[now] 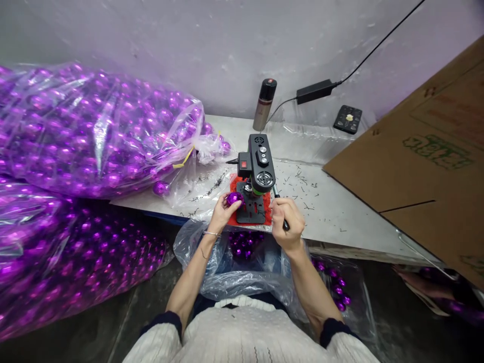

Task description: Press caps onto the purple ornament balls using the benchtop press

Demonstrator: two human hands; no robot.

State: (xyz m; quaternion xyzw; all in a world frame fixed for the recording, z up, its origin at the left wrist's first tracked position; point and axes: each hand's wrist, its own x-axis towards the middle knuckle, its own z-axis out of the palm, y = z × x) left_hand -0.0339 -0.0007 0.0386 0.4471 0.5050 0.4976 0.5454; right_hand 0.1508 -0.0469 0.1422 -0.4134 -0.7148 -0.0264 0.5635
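My left hand (223,213) pinches a shiny purple ball (234,199) at the left side of a small black bench drill press (260,161). Closed around the black-tipped lever of that machine is my right hand (288,222); the lever handle (286,226) pokes out below the fist. The drill press stands on a red mat (267,201) near the table's front edge. Its chuck and bit are mostly hidden under the head. Below the edge, a clear plastic bag spread over my lap holds several purple balls (245,244).
Large clear bags of purple balls (94,131) fill the left side. Behind the machine stand a spray can (264,105) and a black power adapter (315,92) with its cable. A dark phone (348,119) lies farther right, near a big cardboard box (427,151). Dark shavings litter the table (321,201).
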